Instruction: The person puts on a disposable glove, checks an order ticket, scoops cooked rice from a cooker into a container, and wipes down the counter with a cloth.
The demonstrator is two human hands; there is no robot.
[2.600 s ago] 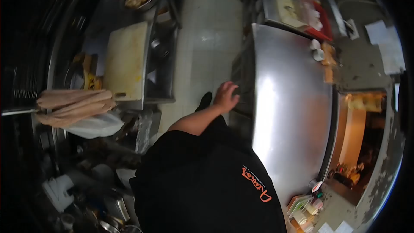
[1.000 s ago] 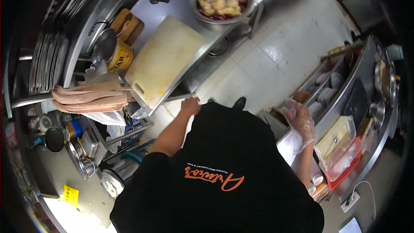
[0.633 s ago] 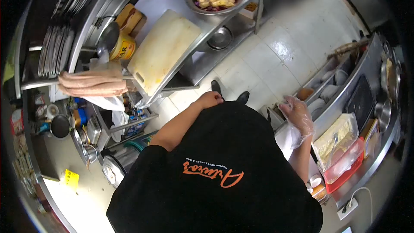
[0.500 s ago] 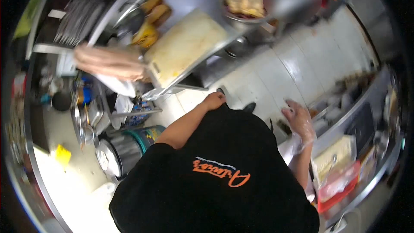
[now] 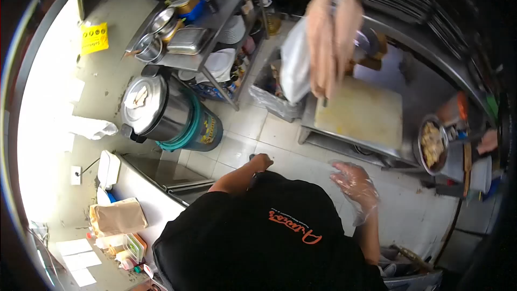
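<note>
My left hand is in front of my black shirt, above the tiled floor. Its fingers look curled, and whatever they might hold is hidden. My right hand wears a clear plastic glove, hangs over the floor to the right, and touches nothing. Its fingers are apart and slightly bent. Beyond it, a worn cutting board lies on a steel table. A metal bowl of pale food pieces sits at that table's right end.
A large lidded steel pot stands at left by a teal-rimmed bucket. Behind is a steel rack with pans. A lined bin stands beside the table. Long pinkish-beige things hang above it. A paper bag lies at lower left.
My view has turned left, so the board and bowl now appear farther right, and the pot and rack are fully visible. Both my hands stay in front of me.
</note>
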